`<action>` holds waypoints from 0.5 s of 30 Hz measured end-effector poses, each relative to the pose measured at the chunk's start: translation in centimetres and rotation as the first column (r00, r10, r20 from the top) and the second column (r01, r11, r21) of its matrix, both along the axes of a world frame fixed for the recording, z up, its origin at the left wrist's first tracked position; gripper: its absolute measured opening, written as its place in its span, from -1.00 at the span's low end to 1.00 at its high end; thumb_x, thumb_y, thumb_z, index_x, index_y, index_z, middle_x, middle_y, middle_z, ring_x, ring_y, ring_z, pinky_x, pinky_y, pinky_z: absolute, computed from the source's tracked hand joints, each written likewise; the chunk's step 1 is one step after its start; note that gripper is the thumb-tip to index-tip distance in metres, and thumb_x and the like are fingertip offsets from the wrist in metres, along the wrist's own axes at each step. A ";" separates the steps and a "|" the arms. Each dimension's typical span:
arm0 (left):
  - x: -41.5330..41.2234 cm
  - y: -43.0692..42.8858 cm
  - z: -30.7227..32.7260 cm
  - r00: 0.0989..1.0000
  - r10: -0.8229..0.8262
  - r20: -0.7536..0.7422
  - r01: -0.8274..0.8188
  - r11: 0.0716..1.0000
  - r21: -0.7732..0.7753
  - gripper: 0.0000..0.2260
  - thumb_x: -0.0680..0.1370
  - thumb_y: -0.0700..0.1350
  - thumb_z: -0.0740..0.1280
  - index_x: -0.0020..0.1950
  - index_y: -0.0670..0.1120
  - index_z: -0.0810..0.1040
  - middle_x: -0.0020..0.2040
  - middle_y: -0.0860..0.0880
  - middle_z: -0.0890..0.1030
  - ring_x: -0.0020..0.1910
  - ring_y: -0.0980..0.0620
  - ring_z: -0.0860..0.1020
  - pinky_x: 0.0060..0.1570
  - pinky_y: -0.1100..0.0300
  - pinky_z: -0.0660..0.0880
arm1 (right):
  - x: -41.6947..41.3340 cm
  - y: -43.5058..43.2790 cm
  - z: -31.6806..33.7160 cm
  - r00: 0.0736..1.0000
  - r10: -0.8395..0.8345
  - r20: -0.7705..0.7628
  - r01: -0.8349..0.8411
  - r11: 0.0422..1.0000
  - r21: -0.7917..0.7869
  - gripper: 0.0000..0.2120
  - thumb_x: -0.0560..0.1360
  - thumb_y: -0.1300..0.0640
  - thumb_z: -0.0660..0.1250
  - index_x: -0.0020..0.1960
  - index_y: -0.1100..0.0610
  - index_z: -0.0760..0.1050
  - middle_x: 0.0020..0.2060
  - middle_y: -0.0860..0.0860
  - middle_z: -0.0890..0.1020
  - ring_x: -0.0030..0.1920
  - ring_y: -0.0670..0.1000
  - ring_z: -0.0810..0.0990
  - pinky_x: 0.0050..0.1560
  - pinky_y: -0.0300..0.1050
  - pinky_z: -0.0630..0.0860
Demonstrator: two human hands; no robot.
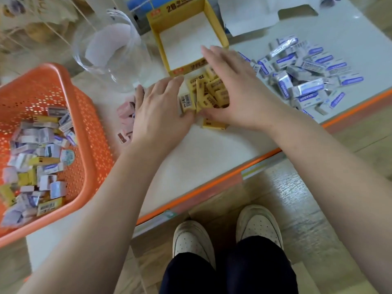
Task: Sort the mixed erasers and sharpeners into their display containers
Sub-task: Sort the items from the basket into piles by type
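A pile of yellow 2B erasers point(209, 92) lies on the white table between my two hands. My left hand point(158, 111) presses against the pile's left side with straight fingers. My right hand point(235, 90) lies flat over the pile's right side, fingers straight. Just behind the pile stands an empty yellow display box point(157, 32). A heap of blue-and-white erasers point(303, 79) lies to the right. Pink sharpeners point(125, 117) sit left of my left hand. An orange basket point(89, 132) at the left holds several mixed erasers and sharpeners.
A clear plastic jar point(112, 52) lies on its side behind my left hand. A white flattened box point(297, 15) is at the back right. The table's orange front edge point(212, 185) runs diagonally above my shoes.
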State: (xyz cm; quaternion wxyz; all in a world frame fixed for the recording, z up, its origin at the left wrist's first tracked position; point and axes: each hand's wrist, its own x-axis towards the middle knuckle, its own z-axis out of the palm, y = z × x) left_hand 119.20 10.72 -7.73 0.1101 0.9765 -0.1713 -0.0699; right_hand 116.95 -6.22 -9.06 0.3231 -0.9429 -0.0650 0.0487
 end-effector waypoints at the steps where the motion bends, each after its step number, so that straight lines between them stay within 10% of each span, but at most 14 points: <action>1: -0.2 -0.2 0.2 1.000 -0.017 0.002 0.017 0.999 -0.030 -0.39 0.48 0.00 0.30 0.50 -0.02 0.20 0.45 -0.03 0.31 0.45 -0.05 0.23 0.49 -0.04 -0.10 | -0.5 -0.3 -0.1 1.000 -0.010 0.005 0.010 1.000 -0.009 -0.06 0.39 -0.18 0.38 0.54 0.02 -0.11 0.51 0.04 0.05 0.50 0.07 0.00 0.46 0.09 0.00; 10: -2.5 -4.7 -0.6 0.962 -0.260 -0.090 0.260 0.966 -0.011 -0.29 0.55 0.10 0.23 0.56 -0.03 -0.09 0.56 -0.01 -0.15 0.53 -0.03 -0.14 0.47 0.08 -0.12 | -1.9 -5.6 -0.3 0.992 -0.110 0.058 0.114 0.991 -0.070 -0.43 0.47 0.10 0.36 0.44 0.09 0.28 0.42 0.01 0.33 0.39 0.01 0.31 0.32 -0.33 0.10; 15: -3.1 -5.7 -2.0 0.965 -0.257 -0.058 0.261 0.963 0.070 -0.27 0.59 0.13 0.14 0.54 -0.15 -0.20 0.55 -0.10 -0.25 0.52 -0.07 -0.25 0.44 0.10 -0.21 | -0.4 -7.1 1.0 0.995 -0.041 0.090 0.062 0.969 -0.238 -0.46 0.46 0.19 0.33 0.42 0.04 0.32 0.40 0.02 0.35 0.44 0.05 0.22 0.44 -0.02 0.06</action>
